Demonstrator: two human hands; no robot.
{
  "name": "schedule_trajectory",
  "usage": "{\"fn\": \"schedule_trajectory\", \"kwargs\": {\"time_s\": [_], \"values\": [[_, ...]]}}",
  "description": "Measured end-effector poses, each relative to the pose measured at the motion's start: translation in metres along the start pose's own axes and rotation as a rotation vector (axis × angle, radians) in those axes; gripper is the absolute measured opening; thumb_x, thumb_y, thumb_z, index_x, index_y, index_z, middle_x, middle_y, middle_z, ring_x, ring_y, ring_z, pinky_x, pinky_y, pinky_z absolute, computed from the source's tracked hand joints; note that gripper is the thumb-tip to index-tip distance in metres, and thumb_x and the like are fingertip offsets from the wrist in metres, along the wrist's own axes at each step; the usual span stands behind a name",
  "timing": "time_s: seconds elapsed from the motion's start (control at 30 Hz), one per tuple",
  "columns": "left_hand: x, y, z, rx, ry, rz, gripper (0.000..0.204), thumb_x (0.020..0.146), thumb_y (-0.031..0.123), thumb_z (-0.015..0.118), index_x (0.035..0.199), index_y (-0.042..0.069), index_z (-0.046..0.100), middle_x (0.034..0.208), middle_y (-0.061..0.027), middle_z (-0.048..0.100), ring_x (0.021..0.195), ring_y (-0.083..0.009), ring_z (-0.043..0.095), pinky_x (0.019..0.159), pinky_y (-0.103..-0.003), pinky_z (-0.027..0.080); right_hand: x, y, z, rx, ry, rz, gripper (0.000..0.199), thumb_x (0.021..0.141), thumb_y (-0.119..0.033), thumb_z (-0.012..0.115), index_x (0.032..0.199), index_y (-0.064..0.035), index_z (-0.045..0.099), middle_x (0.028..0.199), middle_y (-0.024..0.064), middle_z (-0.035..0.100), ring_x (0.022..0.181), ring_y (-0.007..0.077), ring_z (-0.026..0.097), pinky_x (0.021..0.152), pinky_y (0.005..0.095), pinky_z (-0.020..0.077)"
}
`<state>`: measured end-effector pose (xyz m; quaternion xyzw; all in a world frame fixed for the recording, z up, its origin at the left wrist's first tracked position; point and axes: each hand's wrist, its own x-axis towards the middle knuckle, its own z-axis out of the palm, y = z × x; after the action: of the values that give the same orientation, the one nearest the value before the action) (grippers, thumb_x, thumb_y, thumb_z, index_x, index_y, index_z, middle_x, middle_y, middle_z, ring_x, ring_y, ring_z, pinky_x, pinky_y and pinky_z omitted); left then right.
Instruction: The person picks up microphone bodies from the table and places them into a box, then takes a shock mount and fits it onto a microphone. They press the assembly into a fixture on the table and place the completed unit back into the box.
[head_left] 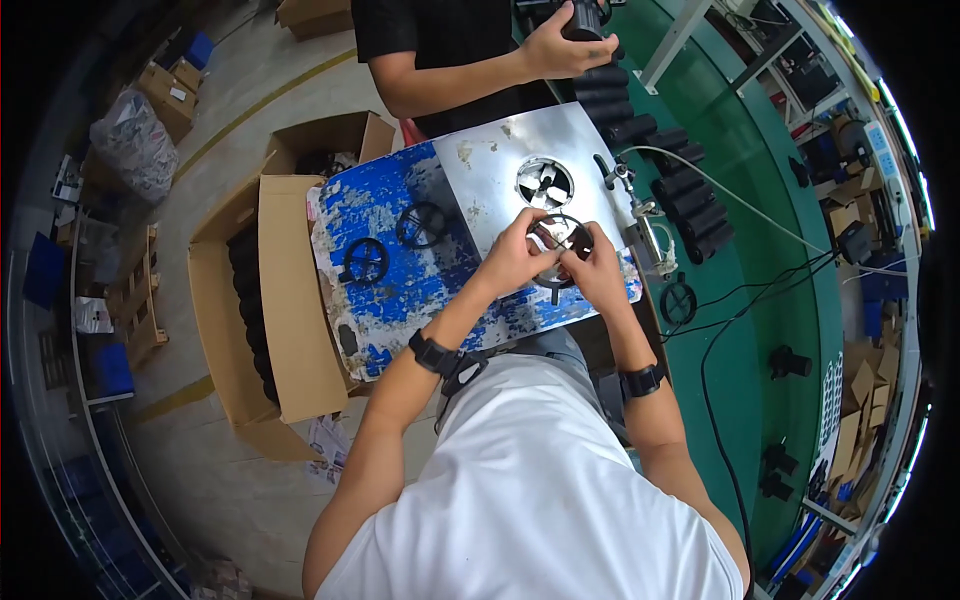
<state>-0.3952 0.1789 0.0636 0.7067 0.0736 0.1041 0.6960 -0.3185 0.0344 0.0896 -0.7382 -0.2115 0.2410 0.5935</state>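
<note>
Left hand (514, 262) and right hand (600, 276) were both pinching a black spoked ring (562, 217) by its edges, right over the shiny metal plate (482, 185), just on the wearer's side of its round hole. Two similar black rings (367, 261) lay leftward on the scuffed blue board (455, 283).

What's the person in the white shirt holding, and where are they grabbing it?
A black spoked ring, held by its rim: the left hand on its left side, the right hand on its right.
</note>
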Motion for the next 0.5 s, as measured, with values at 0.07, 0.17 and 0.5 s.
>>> {"fn": "schedule_trajectory", "kwargs": {"time_s": [0.07, 0.17, 0.5], "values": [[0.021, 0.000, 0.004, 0.220, 0.142, -0.001, 0.044, 0.072, 0.006, 0.070, 0.113, 0.001, 0.053, 0.086, -0.0067, 0.061, 0.065, -0.0086, 0.057, 0.058, -0.024, 0.046, 0.019, 0.014, -0.006, -0.128, -0.009, -0.047, 0.023, 0.076, -0.006, 0.063, 0.091, 0.0031, 0.048, 0.066, 0.0075, 0.058, 0.057, 0.0131, 0.058, 0.052, 0.0264, 0.0474], [0.052, -0.014, 0.001, 0.477, 0.316, 0.153, 0.043, 0.070, 0.007, 0.063, 0.112, 0.010, 0.056, 0.085, -0.0124, 0.063, 0.073, -0.0294, 0.063, 0.070, -0.036, 0.050, 0.051, 0.020, 0.000, -0.297, 0.079, -0.118, 0.031, 0.076, -0.015, 0.066, 0.094, 0.0033, 0.049, 0.066, 0.0156, 0.062, 0.059, 0.0254, 0.063, 0.054, 0.0352, 0.0482], [0.109, -0.042, -0.043, 1.082, 0.110, 0.127, 0.053, 0.087, 0.029, 0.057, 0.136, 0.015, 0.045, 0.149, -0.0139, 0.030, 0.138, -0.0393, 0.020, 0.111, -0.051, 0.016, 0.122, 0.046, -0.005, -0.744, 0.246, -0.490, 0.047, 0.074, -0.018, 0.066, 0.120, -0.0122, 0.060, 0.116, 0.0129, 0.058, 0.106, 0.0332, 0.053, 0.092, 0.0420, 0.0424]]}}
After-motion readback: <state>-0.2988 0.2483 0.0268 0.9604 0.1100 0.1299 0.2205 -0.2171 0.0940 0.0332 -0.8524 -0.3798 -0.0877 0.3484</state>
